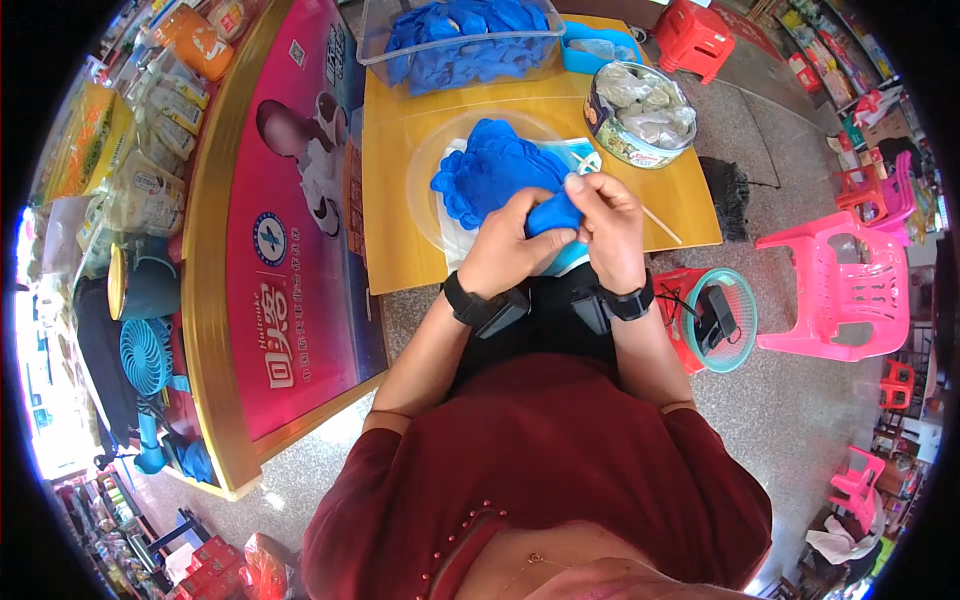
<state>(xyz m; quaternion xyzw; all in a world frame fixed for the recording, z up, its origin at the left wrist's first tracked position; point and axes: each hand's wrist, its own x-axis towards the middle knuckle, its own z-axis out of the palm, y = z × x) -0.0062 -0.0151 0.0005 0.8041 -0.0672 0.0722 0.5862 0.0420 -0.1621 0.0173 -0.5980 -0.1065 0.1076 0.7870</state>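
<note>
Between my two hands is a small, soft-looking blue piece, its material hard to make out. My left hand curls its fingers and thumb round one end. My right hand pinches the other end between thumb and fingers. Just beyond my left hand, a heap of blue, petal-like pieces lies on a round clear plastic tray. A white and light-blue sheet shows under the heap and near my hands. A thin pale stick lies beside my right hand.
On the yellow table stand a clear bin of blue pieces, a light-blue box and a round tin with plastic bags. A pink counter panel rises at left. Right are a basket, red stool and pink chair.
</note>
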